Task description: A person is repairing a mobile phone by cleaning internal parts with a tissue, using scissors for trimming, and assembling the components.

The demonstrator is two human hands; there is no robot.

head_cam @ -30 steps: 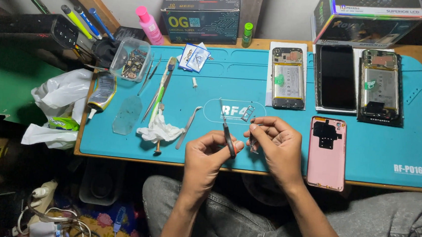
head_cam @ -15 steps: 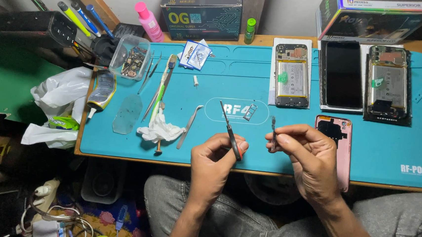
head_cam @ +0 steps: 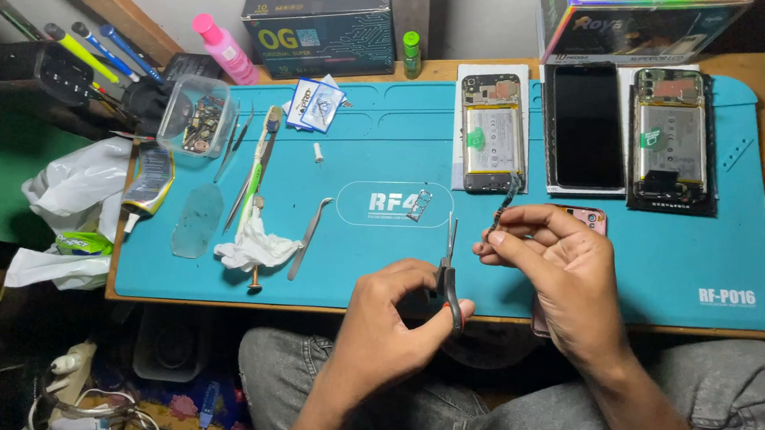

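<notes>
Two hands at work over the blue mat point(head_cam: 629, 286) on the tabletop, seen from the head view. Left hand point(head_cam: 393, 319) is curled shut around a pair of tweezers point(head_cam: 448, 269), long axis running almost straight up and down, tips pointing away from the person toward the mat's middle. Right hand point(head_cam: 567, 268) is pinching a small dark flex part point(head_cam: 501, 210) between thumb and forefinger, held just above the mat, its long axis upright and leaning a bit right. Tweezer tips sit near the part but not touching. An opened phone point(head_cam: 491, 133) lies right behind it.
</notes>
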